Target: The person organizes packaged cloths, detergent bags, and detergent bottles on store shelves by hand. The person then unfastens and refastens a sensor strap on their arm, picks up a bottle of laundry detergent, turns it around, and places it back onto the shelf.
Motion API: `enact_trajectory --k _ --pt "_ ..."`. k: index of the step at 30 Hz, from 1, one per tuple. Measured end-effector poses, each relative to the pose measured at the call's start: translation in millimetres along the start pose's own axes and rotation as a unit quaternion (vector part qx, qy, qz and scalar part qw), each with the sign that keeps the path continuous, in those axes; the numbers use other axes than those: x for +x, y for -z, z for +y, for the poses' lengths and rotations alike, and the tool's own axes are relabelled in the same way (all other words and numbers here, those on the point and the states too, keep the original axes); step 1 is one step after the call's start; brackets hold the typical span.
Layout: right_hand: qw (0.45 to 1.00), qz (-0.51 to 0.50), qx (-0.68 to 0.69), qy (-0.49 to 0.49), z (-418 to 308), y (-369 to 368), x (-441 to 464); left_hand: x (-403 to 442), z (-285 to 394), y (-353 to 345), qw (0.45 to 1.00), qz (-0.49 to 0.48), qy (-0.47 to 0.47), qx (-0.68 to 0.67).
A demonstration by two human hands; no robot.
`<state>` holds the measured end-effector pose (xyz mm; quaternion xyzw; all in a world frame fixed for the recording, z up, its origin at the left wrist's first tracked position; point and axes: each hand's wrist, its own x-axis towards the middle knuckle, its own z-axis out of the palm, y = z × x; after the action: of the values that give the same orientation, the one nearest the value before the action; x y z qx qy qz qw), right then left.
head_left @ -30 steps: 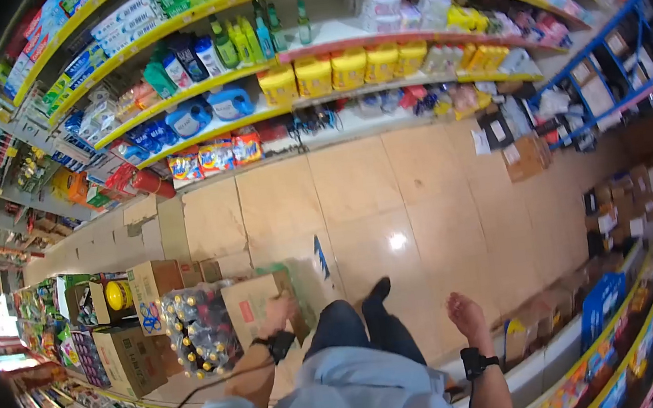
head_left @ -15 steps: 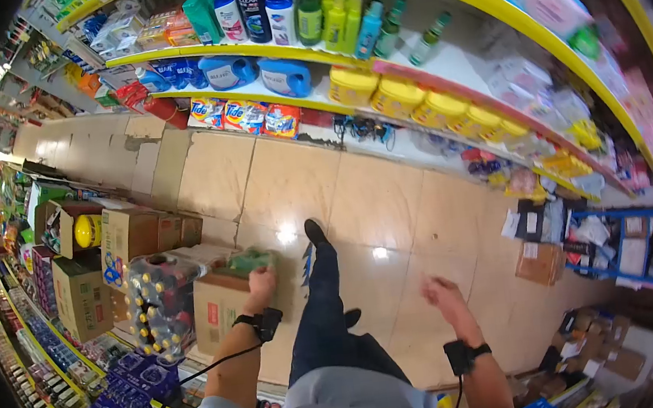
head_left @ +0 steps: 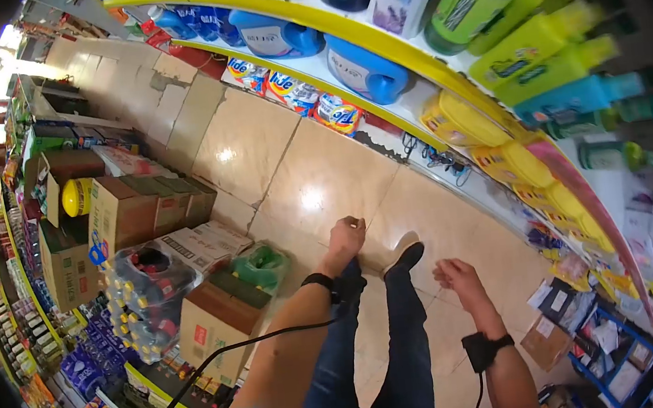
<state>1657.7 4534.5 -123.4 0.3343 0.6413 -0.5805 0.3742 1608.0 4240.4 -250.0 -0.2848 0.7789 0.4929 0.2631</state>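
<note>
My left hand [head_left: 346, 238] hangs above the tiled floor in front of my legs, its fingers curled in and nothing visible in them. To its left, a green item in clear plastic [head_left: 259, 266] sits beside a brown cardboard box [head_left: 215, 321]; the hand is apart from both. My right hand [head_left: 460, 279] is over the floor to the right of my shoe [head_left: 403, 253], with loosely curled fingers and no object showing. Each wrist wears a black strap with a cable.
Shrink-wrapped bottles [head_left: 140, 302] and stacked cartons [head_left: 134, 214] line the left. Shelving ahead holds blue detergent jugs [head_left: 363, 69], yellow tubs [head_left: 462, 118] and green bottles [head_left: 473, 2], with Tide packs [head_left: 289, 90] beneath. A blue rack [head_left: 626, 355] stands at the lower right.
My left hand has left the green plastic item and moved right, over the floor. My view has turned and come nearer the shelves. The fingers of my right hand are more curled.
</note>
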Motion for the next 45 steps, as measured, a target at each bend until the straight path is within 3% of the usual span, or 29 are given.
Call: enact_trajectory --k 4,9,11,14,15,16,17,19,20,22,23,24,25,26,27,28,29,32,34,36,37,40,41,43,45 --pt "0.993 -0.069 -0.041 0.090 -29 -16 139 68 8 -33 0.999 0.010 -0.029 -0.035" --pt "0.985 -0.070 -0.068 0.145 -39 -29 305 177 14 -68 0.993 0.050 -0.099 -0.029" --pt "0.982 -0.022 -0.101 0.156 -42 -37 365 217 10 -81 0.978 0.108 -0.179 0.018" --pt "0.959 0.066 -0.170 0.218 -60 -58 407 272 3 -89 0.961 0.097 -0.246 0.083" --pt "0.957 0.071 -0.166 0.229 -69 -61 425 292 -1 -91 0.963 0.048 -0.258 0.062" --pt "0.921 0.132 -0.259 0.260 -75 -63 443 310 2 -89 0.959 0.050 -0.271 0.064" --pt "0.872 0.189 -0.351 0.283 -74 -65 456 327 3 -86 0.972 -0.021 -0.219 0.084" --pt "0.883 0.189 -0.310 0.296 -79 -67 473 347 18 -72 0.984 -0.119 -0.094 0.089" --pt "0.895 0.182 -0.274 0.302 -84 -69 479 351 28 -63 0.984 -0.149 -0.076 0.061" --pt "0.905 0.176 -0.240 0.304 -90 -70 490 393 25 -48 0.885 -0.236 -0.376 0.141" --pt "0.898 0.176 -0.241 0.323 -90 -69 496 399 34 -53 0.952 -0.140 -0.235 0.136" --pt "0.892 0.175 -0.246 0.336 -85 -68 500 434 27 -55 0.949 -0.140 -0.243 0.142" --pt "0.866 0.188 -0.290 0.362 -82 -67 500 494 13 -54 0.834 -0.096 -0.418 0.347" --pt "0.868 0.190 -0.288 0.356 -77 -67 496 527 4 -57 0.648 -0.045 -0.556 0.519" --pt "0.881 0.159 -0.283 0.344 -73 -67 489 480 9 -71 0.648 -0.053 -0.556 0.518" --pt "0.889 0.130 -0.274 0.342 -79 -65 480 430 28 -76 0.907 -0.086 -0.370 0.181" --pt "0.875 0.146 -0.269 0.375 -72 -65 514 379 54 -82 0.970 -0.099 -0.107 -0.195" --pt "0.883 0.126 -0.287 0.348 -67 -61 501 386 58 -86 0.976 -0.060 -0.094 -0.186" --pt "0.876 0.132 -0.319 0.338 -61 -57 498 414 53 -79 0.965 -0.089 -0.080 -0.235" --pt "0.861 0.142 -0.355 0.336 -67 -53 489 420 64 -74 0.991 -0.054 -0.090 -0.078" --pt "0.863 0.134 -0.362 0.326 -67 -53 483 415 65 -74 0.991 -0.054 -0.090 -0.080" --pt "0.874 0.122 -0.353 0.312 -68 -59 483 403 69 -72 0.966 -0.039 -0.257 -0.011" --pt "0.882 0.121 -0.337 0.307 -67 -60 488 401 72 -72 0.966 -0.039 -0.256 -0.011" --pt "0.884 0.126 -0.330 0.305 -69 -62 488 409 72 -76 0.888 0.105 -0.406 0.187" --pt "0.886 0.134 -0.322 0.306 -74 -64 490 409 73 -79 0.892 0.092 -0.409 0.171"
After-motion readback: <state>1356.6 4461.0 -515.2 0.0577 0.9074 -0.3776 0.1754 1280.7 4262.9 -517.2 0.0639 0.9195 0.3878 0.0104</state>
